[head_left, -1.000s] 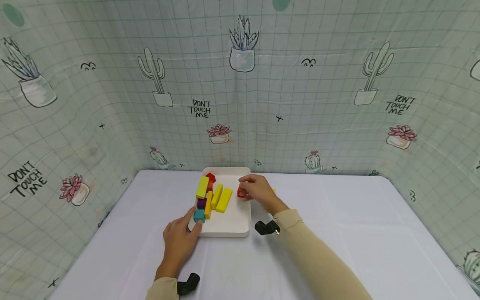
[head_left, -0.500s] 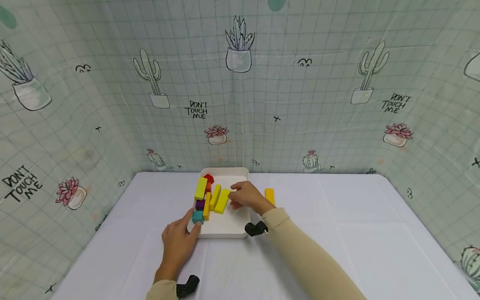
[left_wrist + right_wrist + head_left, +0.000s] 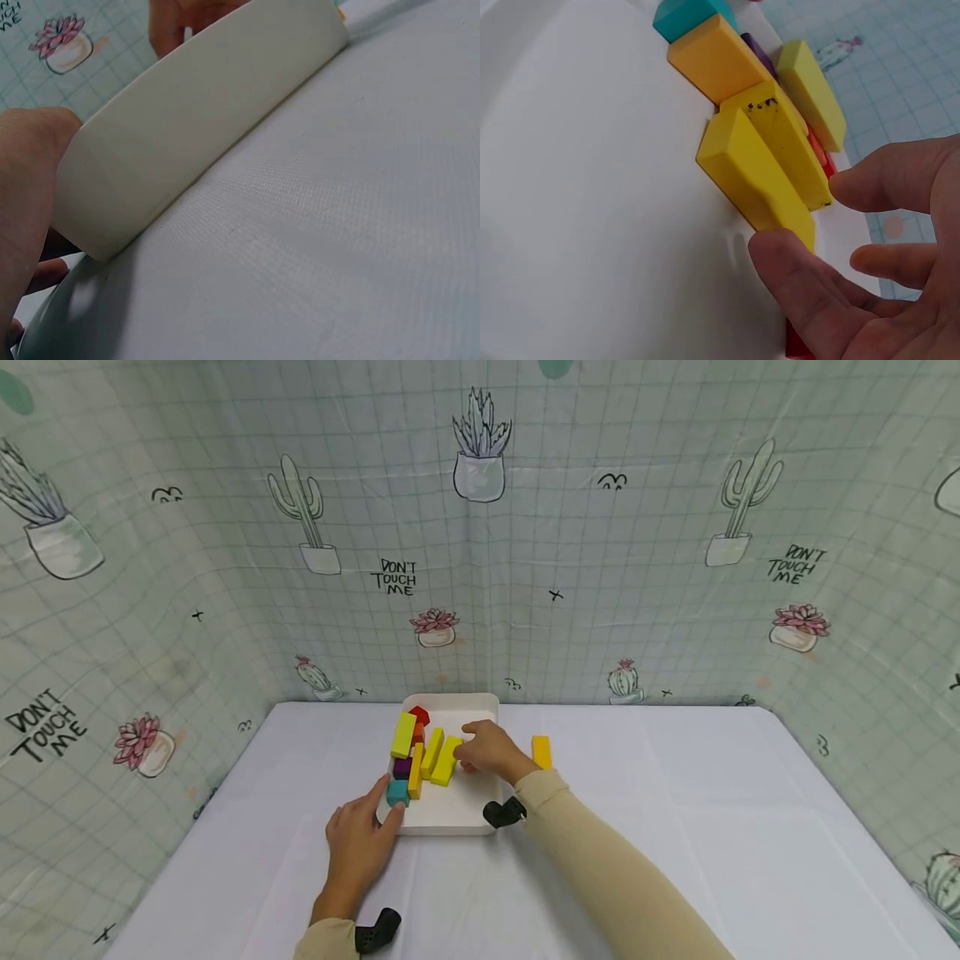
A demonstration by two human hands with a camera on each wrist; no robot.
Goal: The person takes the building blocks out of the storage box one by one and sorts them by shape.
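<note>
My left hand [image 3: 358, 843] holds the near left corner of a white tray [image 3: 450, 829], its thumb at the rim. In the left wrist view the fingers lie round that corner. Over the right half of the tray is my right hand [image 3: 495, 750], with fingers apart. In the right wrist view its thumb tip is right at the end of a bright yellow block [image 3: 735, 165], and another finger is near a second yellow block [image 3: 776, 135] alongside. A red block [image 3: 798, 346] shows partly beneath this hand.
Along the tray's left side sit a teal block [image 3: 397, 791], a purple block [image 3: 402, 767], an orange-yellow block [image 3: 416, 772], a pale yellow block [image 3: 403, 735] and red pieces [image 3: 420, 716]. One orange-yellow block [image 3: 542, 752] lies on the white cloth right of the tray.
My right hand has moved left across the tray to the yellow blocks, and its fingers no longer visibly hold the red block. The loose orange-yellow block has come into view. My left hand stays put.
</note>
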